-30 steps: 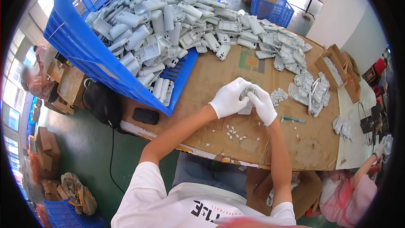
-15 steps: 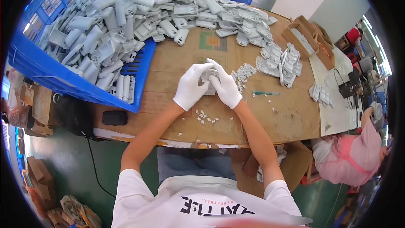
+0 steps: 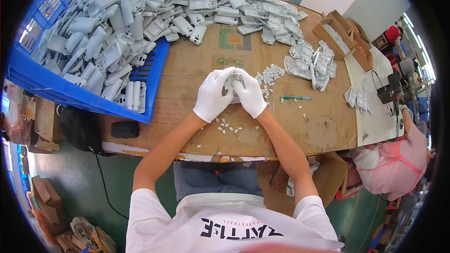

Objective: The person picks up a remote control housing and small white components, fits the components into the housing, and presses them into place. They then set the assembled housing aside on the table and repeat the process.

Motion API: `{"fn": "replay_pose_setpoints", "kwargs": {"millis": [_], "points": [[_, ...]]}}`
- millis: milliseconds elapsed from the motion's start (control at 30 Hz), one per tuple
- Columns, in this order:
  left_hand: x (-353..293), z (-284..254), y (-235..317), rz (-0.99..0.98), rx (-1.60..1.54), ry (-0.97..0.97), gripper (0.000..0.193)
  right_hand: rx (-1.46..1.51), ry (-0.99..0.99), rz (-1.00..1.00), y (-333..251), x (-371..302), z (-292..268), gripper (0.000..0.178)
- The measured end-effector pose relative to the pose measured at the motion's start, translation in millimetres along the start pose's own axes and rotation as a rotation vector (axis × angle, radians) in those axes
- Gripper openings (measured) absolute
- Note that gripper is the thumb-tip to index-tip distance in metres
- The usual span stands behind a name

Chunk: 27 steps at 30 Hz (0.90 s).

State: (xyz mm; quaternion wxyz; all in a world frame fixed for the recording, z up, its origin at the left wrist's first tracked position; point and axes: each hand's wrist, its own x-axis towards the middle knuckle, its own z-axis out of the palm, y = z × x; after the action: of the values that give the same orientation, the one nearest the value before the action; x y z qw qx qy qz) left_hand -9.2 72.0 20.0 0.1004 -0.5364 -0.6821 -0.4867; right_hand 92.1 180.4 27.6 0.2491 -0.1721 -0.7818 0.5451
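Note:
Between my white-gloved hands, over the cardboard-covered table (image 3: 187,75), is a small light-grey plastic casing (image 3: 235,99). My left hand (image 3: 211,96) is closed round its left side. On the other side my right hand (image 3: 251,94) grips it, with the thumb pressed to its face. Fingers and gloves cover most of the casing. Just right of my hands lies a heap of tiny white plastic pieces (image 3: 269,76). More such pieces (image 3: 225,126) are scattered between my forearms.
A blue crate (image 3: 93,100) overflows with grey casings (image 3: 110,28), which spread along the table's back. More casings (image 3: 314,65) are stacked right, near a green pen (image 3: 296,97). Cardboard boxes (image 3: 333,37) hold small parts. A black case (image 3: 125,130) lies front left. Someone in pink (image 3: 393,164) is at the right.
My right fingers have curled closer over the top of the casing. The view has shifted slightly. At the right, the person in pink has changed posture.

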Motion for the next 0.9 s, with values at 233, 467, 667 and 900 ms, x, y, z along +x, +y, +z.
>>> {"fn": "replay_pose_setpoints", "kwargs": {"millis": [233,467,667,900], "points": [[-1,4,-4,0.119,-0.017,0.094,0.055,0.157,0.027,-0.023,-2,-1,2,0.034],[0,7,1,0.113,-0.026,0.103,0.055,0.374,0.011,-0.003,-4,-2,4,0.031],[-3,-2,4,0.118,-0.029,0.072,0.056,0.254,0.049,-0.003,-8,-4,11,0.024],[6,-3,11,0.214,-0.059,-0.016,0.055,0.345,0.098,-0.001,4,-4,10,0.02]]}}
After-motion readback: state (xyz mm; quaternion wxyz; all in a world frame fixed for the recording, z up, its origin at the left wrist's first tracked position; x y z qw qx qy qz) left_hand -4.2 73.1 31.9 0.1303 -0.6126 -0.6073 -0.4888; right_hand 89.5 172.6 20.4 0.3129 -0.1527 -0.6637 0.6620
